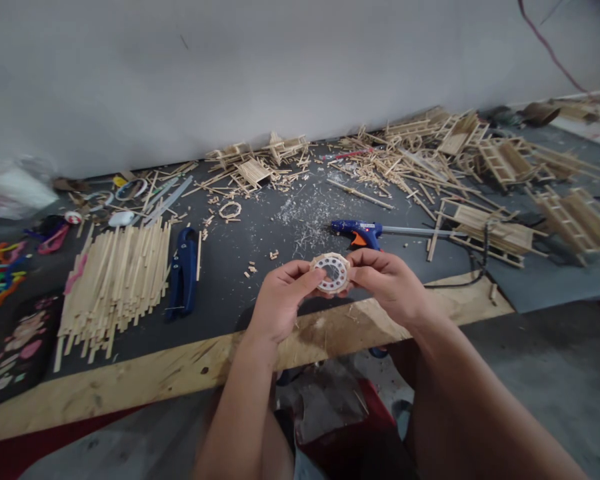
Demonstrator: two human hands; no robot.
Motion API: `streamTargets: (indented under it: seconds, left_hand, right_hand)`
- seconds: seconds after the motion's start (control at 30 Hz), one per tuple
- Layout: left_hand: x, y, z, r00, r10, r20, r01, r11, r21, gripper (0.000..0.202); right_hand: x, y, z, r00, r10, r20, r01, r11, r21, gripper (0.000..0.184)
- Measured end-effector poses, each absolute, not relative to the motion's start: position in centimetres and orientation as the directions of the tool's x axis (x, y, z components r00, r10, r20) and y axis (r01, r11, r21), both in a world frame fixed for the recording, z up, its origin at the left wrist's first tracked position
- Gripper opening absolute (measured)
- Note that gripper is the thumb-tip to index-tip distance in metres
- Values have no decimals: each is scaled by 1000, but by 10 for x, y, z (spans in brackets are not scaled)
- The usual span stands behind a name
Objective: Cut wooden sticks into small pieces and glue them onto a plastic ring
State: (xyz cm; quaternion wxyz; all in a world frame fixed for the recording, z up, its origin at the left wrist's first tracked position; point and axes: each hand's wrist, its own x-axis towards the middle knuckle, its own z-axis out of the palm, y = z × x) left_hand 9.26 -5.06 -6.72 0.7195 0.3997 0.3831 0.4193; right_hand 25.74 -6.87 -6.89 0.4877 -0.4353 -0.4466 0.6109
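Observation:
Between my two hands is a small round wooden ring (pixel 339 283), with a pale inner band dotted with dark spots. My left hand (pixel 280 293) pinches its left side, thumb across the front. On its right side my right hand (pixel 387 283) grips the rim with thumb and fingers. The ring is held up above the front edge of the table. Just behind my right hand lies a blue glue gun (pixel 357 230) with an orange trigger and a clear glue stick in its back. Another small wooden ring (pixel 230 211) rests farther back on the dark mat.
A pile of wooden sticks (pixel 117 280) lies at left, beside a blue cutter (pixel 183 273) and a dark patterned case (pixel 23 343). Small wooden cart-like frames (pixel 495 227) and loose sticks heap up at right. Glue strands and offcuts litter the mat (pixel 230 267). A black cord (pixel 485 247) trails at right.

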Motion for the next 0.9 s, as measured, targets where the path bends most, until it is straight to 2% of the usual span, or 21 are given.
streamTargets:
  seconds: [0.47,0.6,0.77,0.9]
  left_hand:
    - [92,-51,-65,384,888,-253,-307,381,872,12]
    - [90,-51,-66,372,903,-215,-284,331,900,11]
    - [93,-52,-67,328,923,-200,-215,279,936,15]
    - [92,-51,-70,326,928,-181,-211,258,943,26]
  right_hand:
    - [259,-70,-68,-228,967,-110,-319,-181,-930,5]
    - [262,-69,-67,-244,962,-122,-314,-197,-929,9]
    - [262,-68,-66,-213,974,-82,-190,-124,-974,19]
    - [262,-67,-69,-109,991,-71,-70,-79,-994,22]
